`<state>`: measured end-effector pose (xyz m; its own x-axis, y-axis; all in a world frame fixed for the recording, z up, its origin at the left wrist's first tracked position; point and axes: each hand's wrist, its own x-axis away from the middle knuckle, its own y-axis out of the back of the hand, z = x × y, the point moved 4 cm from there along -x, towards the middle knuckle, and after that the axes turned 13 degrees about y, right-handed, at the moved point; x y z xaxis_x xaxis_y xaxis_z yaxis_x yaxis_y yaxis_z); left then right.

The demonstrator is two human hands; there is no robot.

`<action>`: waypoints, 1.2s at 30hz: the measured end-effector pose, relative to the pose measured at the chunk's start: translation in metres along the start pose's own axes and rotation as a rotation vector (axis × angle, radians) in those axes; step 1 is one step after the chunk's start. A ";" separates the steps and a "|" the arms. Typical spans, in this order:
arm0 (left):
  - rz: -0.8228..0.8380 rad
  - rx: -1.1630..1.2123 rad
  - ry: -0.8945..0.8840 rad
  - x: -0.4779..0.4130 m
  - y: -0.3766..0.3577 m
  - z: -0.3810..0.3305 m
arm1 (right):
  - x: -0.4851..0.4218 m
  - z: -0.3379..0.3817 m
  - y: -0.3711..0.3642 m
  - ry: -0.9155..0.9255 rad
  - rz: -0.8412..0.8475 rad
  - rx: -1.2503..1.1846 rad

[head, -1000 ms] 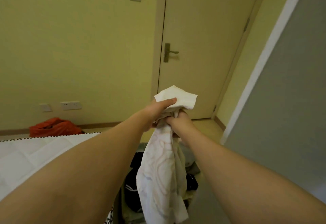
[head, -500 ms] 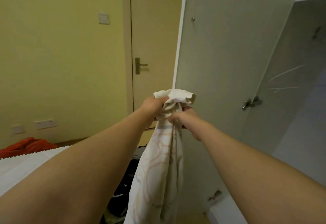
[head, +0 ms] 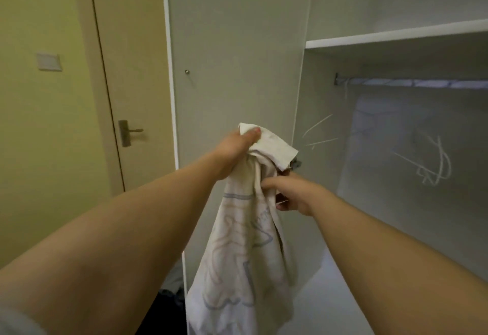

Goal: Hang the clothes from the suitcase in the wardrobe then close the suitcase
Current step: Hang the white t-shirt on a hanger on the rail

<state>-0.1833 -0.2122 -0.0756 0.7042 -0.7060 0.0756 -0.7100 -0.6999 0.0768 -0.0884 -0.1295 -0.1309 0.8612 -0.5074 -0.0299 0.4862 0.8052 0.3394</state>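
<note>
A white printed garment hangs bunched in front of me, held up at chest height. My left hand grips its top edge, thumb on the cloth. My right hand is closed on the fabric just below and to the right. The open wardrobe fills the right side, with a metal hanging rail under its shelf. Thin white wire hangers show inside, below the rail. Only a dark bit of the suitcase contents shows at the bottom, left of the garment.
The wardrobe door stands open straight ahead, with a small knob. A room door with a lever handle and a wall switch are on the left.
My view has swung right, from the room door to the open wardrobe. Both hands kept hold of the garment and carried it toward the wardrobe; the right hand slipped lower on the cloth.
</note>
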 end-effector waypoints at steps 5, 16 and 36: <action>0.066 0.141 -0.057 -0.014 -0.025 -0.012 | -0.005 0.001 0.012 0.032 0.001 0.091; 0.090 -0.157 0.035 -0.039 -0.059 0.002 | -0.009 0.017 0.081 0.226 -0.512 -0.441; 0.182 -0.430 -0.286 -0.051 -0.127 -0.012 | 0.014 -0.024 0.120 0.059 -0.421 0.012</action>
<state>-0.1293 -0.0862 -0.0773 0.4990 -0.8548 -0.1427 -0.7137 -0.4988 0.4917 -0.0143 -0.0329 -0.1135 0.5953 -0.7722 -0.2219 0.7956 0.5278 0.2975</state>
